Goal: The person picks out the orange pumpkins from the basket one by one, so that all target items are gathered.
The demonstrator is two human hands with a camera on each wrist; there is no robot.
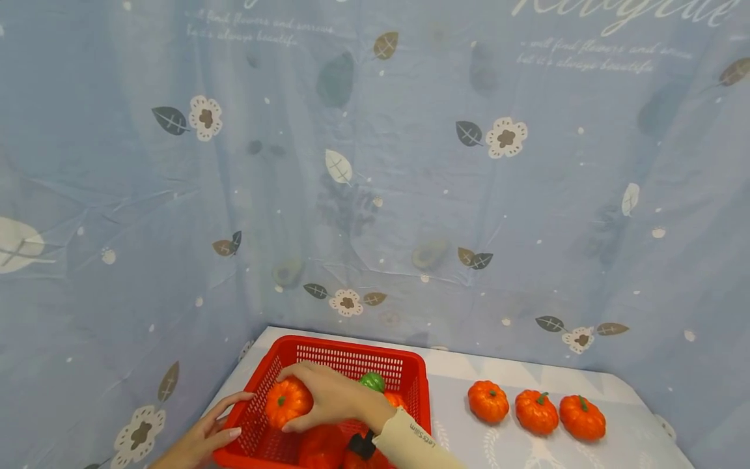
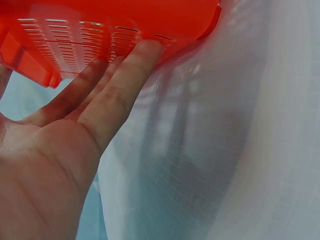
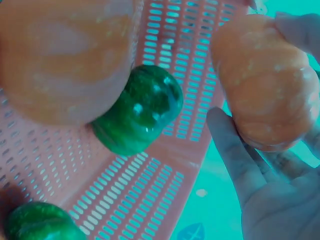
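My right hand (image 1: pixel 331 394) grips a small orange pumpkin (image 1: pixel 287 402) with a green stem, above the left part of a red plastic basket (image 1: pixel 357 345). In the right wrist view the fingers and thumb curve round this pumpkin (image 3: pixel 265 85), beside the slotted basket wall (image 3: pixel 170 65). My left hand (image 1: pixel 205 435) is at the basket's left side, its thumb and a finger at the rim. The left wrist view has its fingers (image 2: pixel 117 97) extended, touching the basket's slotted outer wall (image 2: pixel 65 37).
Inside the basket lie a green striped, pumpkin-like vegetable (image 1: pixel 372 382), a large red-orange one (image 1: pixel 322 446) and others partly hidden by the right arm. Three orange pumpkins (image 1: pixel 488 402) stand in a row on the white table (image 1: pixel 457 378), right of the basket. Patterned blue cloth (image 1: pixel 410 195) hangs behind.
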